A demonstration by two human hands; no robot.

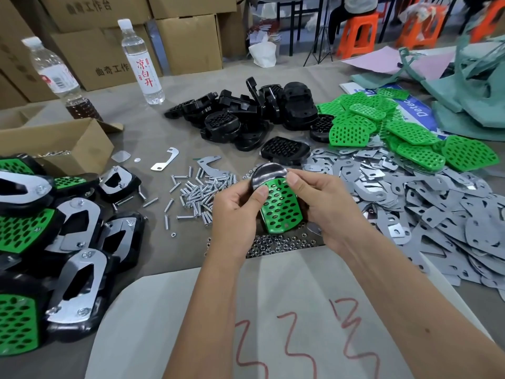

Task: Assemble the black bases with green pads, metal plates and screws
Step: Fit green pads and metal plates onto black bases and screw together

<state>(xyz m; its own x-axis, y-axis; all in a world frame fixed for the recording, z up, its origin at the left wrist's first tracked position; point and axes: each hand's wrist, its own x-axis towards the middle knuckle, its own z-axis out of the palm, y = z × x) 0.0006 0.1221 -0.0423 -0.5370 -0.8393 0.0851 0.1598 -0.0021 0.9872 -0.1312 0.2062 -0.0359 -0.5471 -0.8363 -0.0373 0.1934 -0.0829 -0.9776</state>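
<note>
At the near middle of the worktop [142, 132], above a pale sheet [273, 310] marked in red, the left hand [235, 214] and right hand [319, 206] both gripped one black base [266, 175] fitted with a green pad [280, 206], thumbs pressed on its face and fingers curled behind. Open room was scant: loose screws [196, 192] lay just left of the hands, nuts [278, 243] directly beneath them, metal plates [410, 192] heaped to the right. Bare black bases [246, 116] were piled beyond, loose green pads [396, 132] to their right. Finished assemblies [68, 242] crowded the left edge. An open cardboard box [68, 143] at left held small metal parts, barely visible. Two water bottles [140, 61] stood upright at the far left. Stacked cartons [175, 39] lined the back, orange stools [358, 34] beyond; green fabric [470, 86] lay at the far right.
</note>
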